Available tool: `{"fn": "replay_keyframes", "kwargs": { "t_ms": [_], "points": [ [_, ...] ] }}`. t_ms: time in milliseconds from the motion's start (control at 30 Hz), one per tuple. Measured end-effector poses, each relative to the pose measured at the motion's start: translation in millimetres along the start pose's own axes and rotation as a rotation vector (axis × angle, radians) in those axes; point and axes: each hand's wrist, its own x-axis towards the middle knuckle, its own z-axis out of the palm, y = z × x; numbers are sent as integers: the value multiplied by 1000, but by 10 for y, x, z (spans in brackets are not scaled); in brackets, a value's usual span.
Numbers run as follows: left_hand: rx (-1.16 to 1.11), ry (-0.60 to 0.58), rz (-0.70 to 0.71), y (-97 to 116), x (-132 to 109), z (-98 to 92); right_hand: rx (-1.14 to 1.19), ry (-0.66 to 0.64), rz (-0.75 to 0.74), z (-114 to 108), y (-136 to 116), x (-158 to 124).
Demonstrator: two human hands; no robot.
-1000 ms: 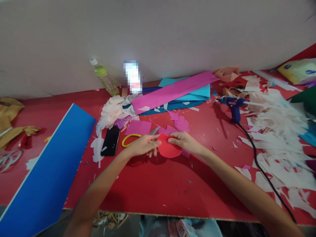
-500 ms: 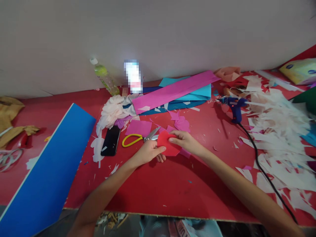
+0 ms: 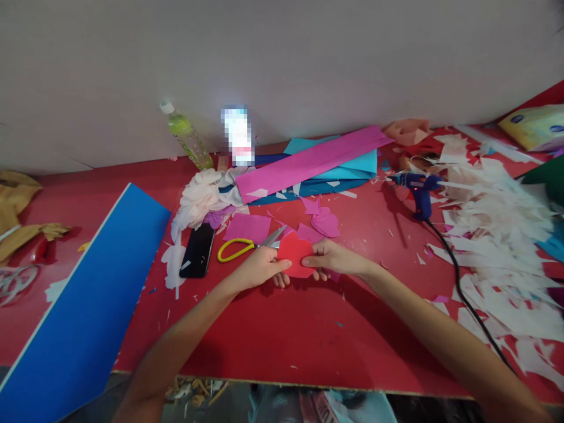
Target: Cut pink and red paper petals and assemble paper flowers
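Between my two hands is a piece of red paper [image 3: 295,254] with a curved top edge, held just over the red table. My left hand [image 3: 263,267] pinches its left side, thumb on top and fingers beneath. On the opposite side, my right hand [image 3: 331,258] grips the paper the same way. Yellow-handled scissors [image 3: 235,250] lie just left of the paper, their blades partly hidden by my left hand. Pink paper pieces [image 3: 247,227] are scattered behind my hands, one of them a scalloped shape [image 3: 325,222].
A blue glue gun [image 3: 420,192] with a lit red light stands at right, its cord running forward. White scraps [image 3: 497,205] cover the right side. A dark phone [image 3: 197,251], ruffled white paper flower [image 3: 200,200], green bottle [image 3: 187,138], folded pink paper [image 3: 312,163] and blue board [image 3: 92,305] surround the hands.
My right hand has shifted down to the right edge of the red paper, with its fingers now showing underneath. The paper lies flatter and more open. My left hand has moved slightly left.
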Motion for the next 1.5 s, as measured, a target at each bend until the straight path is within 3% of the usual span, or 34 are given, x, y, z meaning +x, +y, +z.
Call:
{"fn": "replay_keyframes", "kwargs": {
  "t_ms": [200, 367, 633, 767, 967, 1200, 1500],
  "points": [
    [-152, -34, 3, -94, 44, -59, -38, 142, -35, 56, 26, -4],
    [-187, -80, 62, -181, 64, 19, -21, 236, -84, 95, 75, 14],
    [-204, 38, 110, -237, 110, 133, 52, 335, -100, 196, 123, 19],
    [-144, 61, 88, -210, 110, 124, 86, 307, -84, 190, 163, 23],
    [-31, -7, 36, -132, 82, 85, 141, 185, -92, 61, 148, 15],
    [212, -75, 11, 21, 36, 8, -49, 98, -34, -52, 26, 29],
    [174, -34, 37, 40, 96, -76, -182, 374, -75, 22, 106, 37]
  ]
}}
